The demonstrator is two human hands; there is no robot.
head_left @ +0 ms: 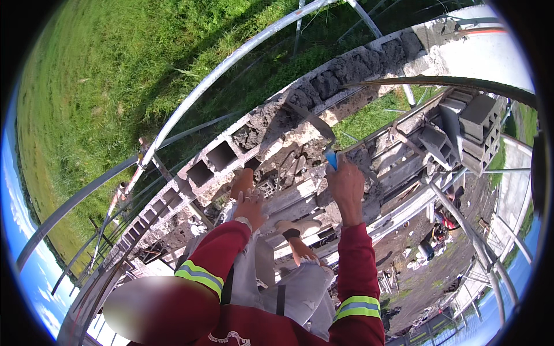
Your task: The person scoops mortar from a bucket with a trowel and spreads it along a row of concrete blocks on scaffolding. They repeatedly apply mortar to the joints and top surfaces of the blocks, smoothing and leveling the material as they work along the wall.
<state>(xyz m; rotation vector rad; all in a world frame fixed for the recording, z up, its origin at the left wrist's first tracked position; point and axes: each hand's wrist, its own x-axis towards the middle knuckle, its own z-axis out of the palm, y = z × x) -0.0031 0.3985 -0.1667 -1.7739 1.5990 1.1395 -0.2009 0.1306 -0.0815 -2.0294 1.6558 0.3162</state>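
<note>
My right hand point(346, 187) is closed around the blue handle of a trowel point(330, 157). Its grey blade reaches up and left to the wet mortar point(268, 128) on top of the hollow-block wall point(214, 173). Beside the wall's near side is my left hand point(250, 206), its fingers stretched out, with a watch on the wrist. A brown rounded thing point(242, 180) lies just past those fingers; I cannot tell what it is, or whether the hand touches it. Open block cells point(221, 155) show in the wall left of the mortar.
Metal scaffold pipes point(231, 57) curve along the wall's far side, with grass beyond. Planks point(294, 195) run below my hands, with mortar heaped by my right hand. Grey hollow blocks point(479, 118) are stacked at right. Debris point(430, 248) lies on the ground below.
</note>
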